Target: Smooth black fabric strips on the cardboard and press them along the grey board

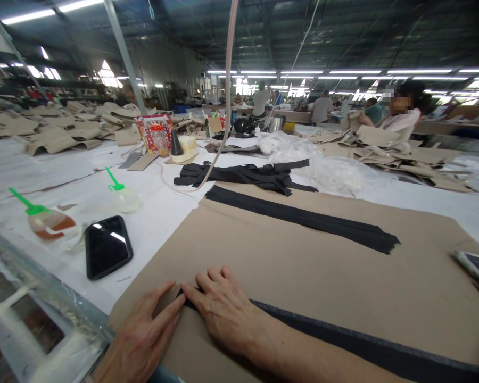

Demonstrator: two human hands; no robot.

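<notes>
Here, the left hand (pixel 143 330) and right hand (pixel 223 308) touch the end of a long black fabric-like strip (pixel 359 343) on a flat tan sheet (pixel 303 266); I cannot tell whether either grips it. Beyond lie 1 flat bundle of black strips (pixel 299 211), then 1 tangled black pile (pixel 239 174).

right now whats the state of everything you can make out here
brown sheet, spread flat
near black strip, laid lengthwise on the sheet
left hand, touching the strip's tip
right hand, resting on the strip
phone, face up, screen dark
nearer bottle, reddish-brown liquid inside
middle black bundle, laid straight
far black strips, heaped loosely
clear plastic, crumpled
ceiling lights, lit
</notes>
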